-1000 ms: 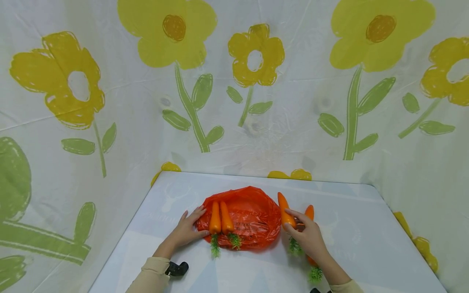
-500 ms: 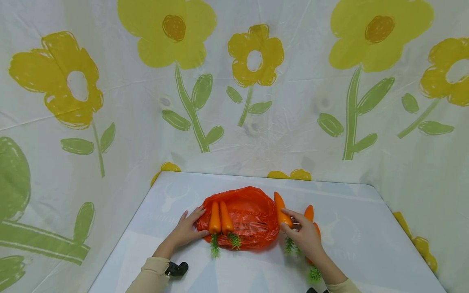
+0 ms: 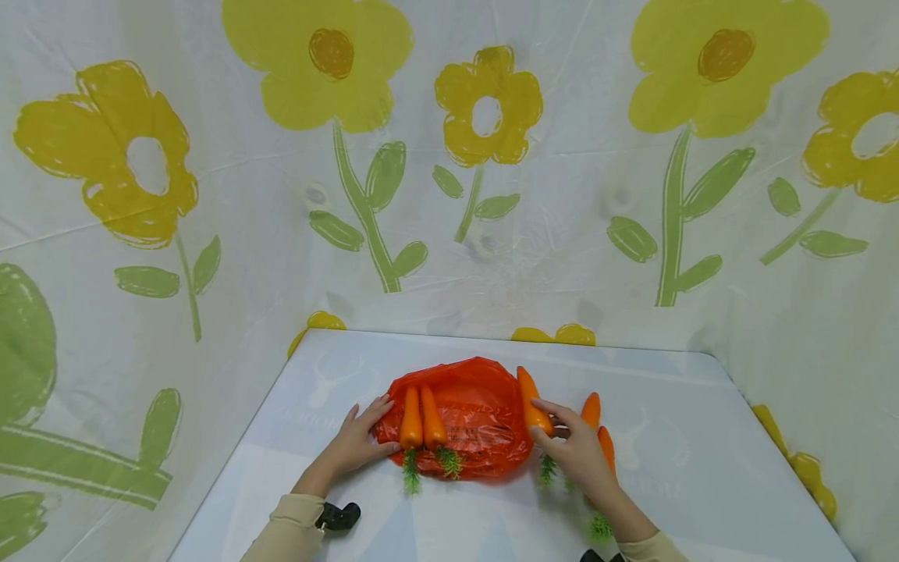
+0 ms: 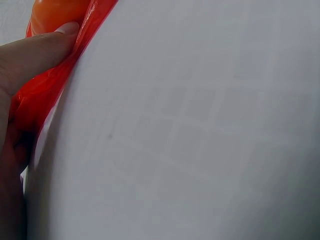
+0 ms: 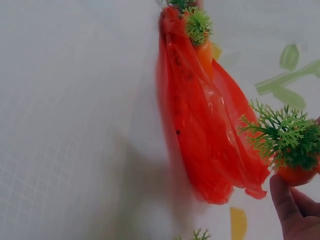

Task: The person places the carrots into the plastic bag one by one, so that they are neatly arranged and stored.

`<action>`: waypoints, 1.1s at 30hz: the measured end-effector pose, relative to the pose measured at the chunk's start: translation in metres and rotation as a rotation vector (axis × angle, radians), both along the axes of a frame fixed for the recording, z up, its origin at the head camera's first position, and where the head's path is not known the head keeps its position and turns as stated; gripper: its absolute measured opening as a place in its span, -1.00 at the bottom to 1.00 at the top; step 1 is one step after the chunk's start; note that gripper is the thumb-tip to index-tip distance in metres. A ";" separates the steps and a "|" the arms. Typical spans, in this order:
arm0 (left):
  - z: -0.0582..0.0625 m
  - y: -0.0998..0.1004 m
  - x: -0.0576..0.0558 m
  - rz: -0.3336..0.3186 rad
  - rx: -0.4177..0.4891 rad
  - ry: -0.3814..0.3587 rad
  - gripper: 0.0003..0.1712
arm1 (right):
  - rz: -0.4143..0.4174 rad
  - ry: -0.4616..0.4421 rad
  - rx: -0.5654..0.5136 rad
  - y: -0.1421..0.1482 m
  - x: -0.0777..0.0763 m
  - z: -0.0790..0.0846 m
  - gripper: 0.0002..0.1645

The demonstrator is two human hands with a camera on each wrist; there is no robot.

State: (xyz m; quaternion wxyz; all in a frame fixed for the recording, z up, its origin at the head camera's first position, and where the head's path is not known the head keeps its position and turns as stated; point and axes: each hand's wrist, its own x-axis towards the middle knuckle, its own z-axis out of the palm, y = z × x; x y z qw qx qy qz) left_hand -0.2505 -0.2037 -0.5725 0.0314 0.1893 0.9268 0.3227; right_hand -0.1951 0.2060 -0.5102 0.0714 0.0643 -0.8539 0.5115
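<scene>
1. From where I stand, a person's right hand [image 3: 579, 449] has its grip clamped on an orange carrot [image 3: 531, 402], thumb and fingers pinching its thick leafy end.
2. That carrot is at the right edge of a red plastic bag [image 3: 485, 425], its pointed tip toward the back wall; I can't tell whether it touches the plastic.
3. The left hand [image 3: 357, 445] rests at the bag's left edge. Its thumb and fingertips sit apart along the rim, the thumb against the red plastic; whether the grip pinches it, I can't tell.
4. Between the hands, two carrots [image 3: 423, 421] lie side by side against the red plastic, toward its left, their green tops [image 3: 430, 467] reaching past the near edge.
5. Just beyond the right hand, two more carrots [image 3: 592, 409] lie on the pale tabletop [image 3: 688, 460], partly hidden by the hand.
6. Both arms wear beige sleeves [image 3: 284, 531], and a black device [image 3: 340, 516] sticks out at the left wrist.
7. Behind hangs a white cloth [image 3: 562, 226] printed with yellow flowers [image 3: 523, 101].
</scene>
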 end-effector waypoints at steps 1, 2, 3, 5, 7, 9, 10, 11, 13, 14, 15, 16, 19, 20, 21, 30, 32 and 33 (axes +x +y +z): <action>0.000 0.000 0.000 0.000 -0.001 -0.003 0.01 | 0.001 -0.002 -0.004 -0.001 0.000 0.000 -0.46; 0.000 0.000 0.000 0.000 -0.002 -0.003 0.01 | 0.002 -0.003 -0.005 -0.002 -0.001 0.000 -0.46; 0.001 0.000 0.000 0.000 -0.002 -0.004 0.01 | 0.002 -0.008 -0.008 -0.002 -0.001 0.000 -0.46; 0.001 0.000 0.000 0.000 -0.003 -0.005 0.01 | 0.002 -0.011 -0.011 -0.004 -0.002 0.000 -0.46; 0.001 0.000 0.001 -0.002 -0.006 -0.003 0.01 | 0.006 -0.005 -0.011 -0.006 -0.002 0.000 -0.46; 0.002 0.000 0.001 -0.005 -0.007 -0.001 0.01 | 0.007 0.006 -0.005 -0.008 -0.001 0.000 -0.45; 0.002 0.000 0.001 -0.007 -0.007 0.001 0.00 | 0.008 0.016 -0.002 -0.009 -0.001 -0.001 -0.45; 0.002 0.000 0.001 -0.008 -0.005 0.002 0.00 | 0.011 0.026 0.000 -0.010 -0.001 -0.001 -0.45; 0.002 0.000 0.001 -0.010 -0.003 0.003 0.00 | 0.013 0.038 0.006 -0.012 -0.001 -0.001 -0.45; 0.001 0.000 0.001 -0.010 -0.002 0.003 0.00 | 0.014 0.040 0.009 -0.012 -0.002 -0.001 -0.46; 0.001 0.000 0.001 -0.010 0.000 0.003 0.00 | 0.015 0.044 0.011 -0.013 -0.002 -0.002 -0.46; 0.001 0.000 0.001 -0.010 0.000 0.002 0.00 | 0.018 0.041 0.012 -0.013 -0.002 -0.002 -0.46; 0.001 0.000 0.001 -0.010 0.000 0.001 0.01 | 0.022 0.027 0.016 -0.014 -0.002 -0.002 -0.46; 0.001 0.000 0.000 -0.009 0.001 0.000 0.01 | 0.025 0.027 0.016 -0.015 -0.002 -0.002 -0.46; 0.001 0.000 0.000 -0.009 0.001 0.001 0.01 | 0.026 0.026 0.015 -0.015 -0.002 -0.002 -0.46; 0.000 0.000 0.000 0.003 -0.010 0.003 0.01 | 0.024 0.013 0.008 -0.022 -0.001 0.000 -0.49; 0.001 0.000 0.001 0.006 -0.011 0.005 0.01 | 0.023 -0.007 0.009 -0.024 -0.001 0.001 -0.49; 0.001 0.000 0.001 0.007 -0.008 0.004 0.01 | 0.023 -0.017 0.007 -0.025 -0.001 0.001 -0.48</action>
